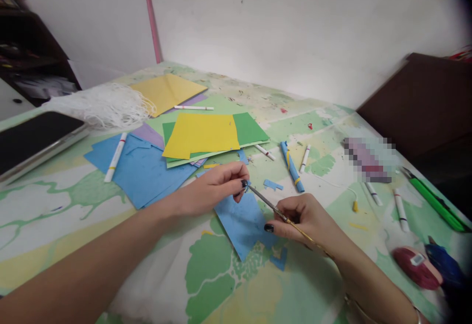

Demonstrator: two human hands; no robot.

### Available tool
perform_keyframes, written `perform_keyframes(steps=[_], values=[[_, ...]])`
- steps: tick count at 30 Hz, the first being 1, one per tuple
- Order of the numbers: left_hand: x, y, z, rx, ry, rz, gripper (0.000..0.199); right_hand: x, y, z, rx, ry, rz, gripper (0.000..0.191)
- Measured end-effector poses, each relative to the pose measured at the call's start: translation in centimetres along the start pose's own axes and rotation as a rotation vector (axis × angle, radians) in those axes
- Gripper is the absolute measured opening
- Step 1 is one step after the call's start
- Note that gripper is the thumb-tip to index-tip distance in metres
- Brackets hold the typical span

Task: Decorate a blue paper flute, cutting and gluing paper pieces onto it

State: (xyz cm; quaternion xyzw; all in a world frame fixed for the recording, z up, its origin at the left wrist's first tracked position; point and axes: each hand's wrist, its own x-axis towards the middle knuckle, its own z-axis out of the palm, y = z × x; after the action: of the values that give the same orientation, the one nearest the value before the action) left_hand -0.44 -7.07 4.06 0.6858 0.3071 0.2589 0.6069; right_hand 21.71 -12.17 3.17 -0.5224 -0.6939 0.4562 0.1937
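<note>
Holds scissors (264, 199) in the right hand (308, 218), slanted leftward and toward the far edge of the tabletop (158, 275), with tips at a blue paper scrap (247, 188) pinched in the left hand (223, 184).

L hand (224, 181): fingertips partly hide a tiny blue scrap (248, 187); shape too small to tell. R hand (306, 220): curled fingers cover part of a slim metal-and-gold tool (263, 199); can't tell if its tip is split. Blue sheet (241, 225) under both hands' fingers, partly hidden. Far L of fingers, black-topped device (40, 137), cut off by edge. R of R fingers & farther off, pinkish item (363, 159), pixelated. R of R fingers & nearer, dark blue item (444, 267), blurry.
</note>
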Motion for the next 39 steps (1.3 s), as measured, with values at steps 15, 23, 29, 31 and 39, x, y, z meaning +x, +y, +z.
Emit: perform_keyframes(steps=[15, 23, 29, 31, 39], values=[[0.09, -0.02, 0.00, 0.002, -0.007, 0.018, 0.013, -0.07, -0.33, 0.31, 0.067, -0.022, 0.047, 0.049], [0.09, 0.02, 0.09, 0.016, 0.012, 0.010, 0.011, -0.11, -0.42, 0.44, 0.002, 0.003, 0.037, 0.048], [0.05, -0.02, 0.10, 0.019, 0.021, -0.002, 0.009, -0.12, -0.36, 0.45, -0.046, 0.025, 0.027, 0.049], [0.08, -0.12, 0.07, 0.016, 0.022, 0.005, 0.009, -0.06, -0.32, 0.45, -0.075, 0.038, 0.004, 0.049], [0.44, -0.38, 0.50, -0.079, 0.143, 0.023, 0.007, 0.14, -0.59, 0.61, 0.092, 0.109, 0.064, 0.041]])
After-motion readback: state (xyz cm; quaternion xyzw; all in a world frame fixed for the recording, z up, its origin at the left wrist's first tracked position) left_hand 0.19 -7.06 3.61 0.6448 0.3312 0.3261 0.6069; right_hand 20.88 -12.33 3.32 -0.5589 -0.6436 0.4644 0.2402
